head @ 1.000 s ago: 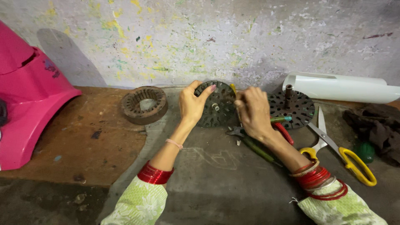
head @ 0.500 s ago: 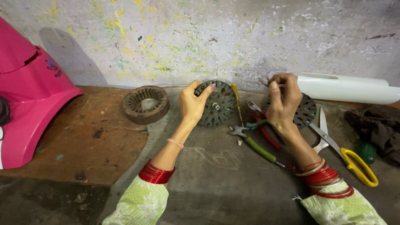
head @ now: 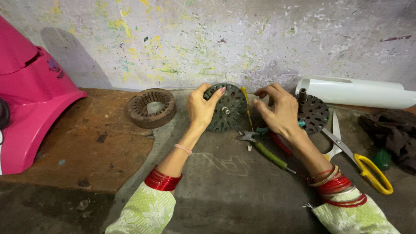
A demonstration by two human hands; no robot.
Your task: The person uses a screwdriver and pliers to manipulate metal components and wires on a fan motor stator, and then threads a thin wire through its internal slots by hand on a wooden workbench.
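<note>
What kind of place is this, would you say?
Probably a small repair workshop for fans or motors. The left hand holds a slotted metal disc upright, a rusty ring core lies nearby, and pliers and scissors sit on the stained bench.

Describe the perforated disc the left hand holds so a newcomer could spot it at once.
Against the paint-flecked wall, between the rusty ring and a flat second disc, the left hand props up the dark disc. Unlike its neighbour, it stands on edge, showing its centre hub.
</note>
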